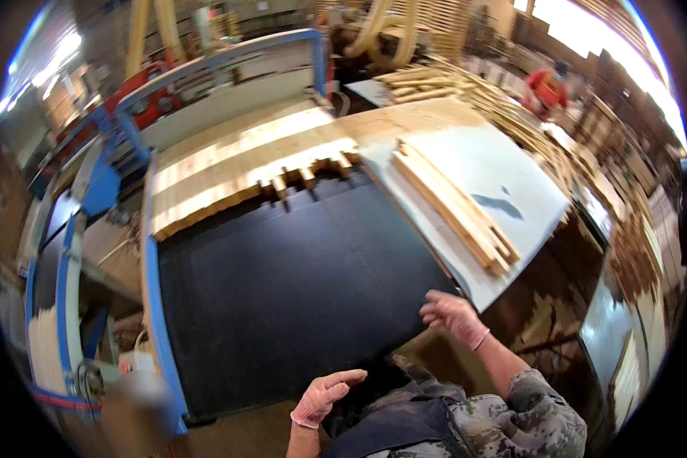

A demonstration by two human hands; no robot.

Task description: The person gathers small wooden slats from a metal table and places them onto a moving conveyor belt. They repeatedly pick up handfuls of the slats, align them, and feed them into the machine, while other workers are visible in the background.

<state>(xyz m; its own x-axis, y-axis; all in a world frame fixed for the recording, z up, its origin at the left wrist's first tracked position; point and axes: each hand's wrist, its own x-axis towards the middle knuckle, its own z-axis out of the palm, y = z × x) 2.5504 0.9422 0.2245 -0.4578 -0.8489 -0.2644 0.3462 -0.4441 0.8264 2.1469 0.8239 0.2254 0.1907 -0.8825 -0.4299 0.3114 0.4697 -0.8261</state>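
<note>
Both of my hands wear thin whitish-pink gloves and hold nothing that I can see. My left hand [328, 397] is by the near edge of a black belt [298, 282], its fingers stretched out to the right. Over the belt's near right corner is my right hand [454, 317], fingers apart and slightly bent. Across the far part of the belt lie many light wooden strips [244, 160] side by side, their near ends uneven. To the right, several loose wooden strips [454, 206] rest on a pale sheet-topped table [519, 175].
A blue frame [221, 57] spans the belt's far end, and a blue rail [160, 328] runs along its left side. Long wooden sticks [496, 107] are heaped beyond the table. A person in red [546, 90] is at the far right. Another blue-framed machine [69, 290] stands left.
</note>
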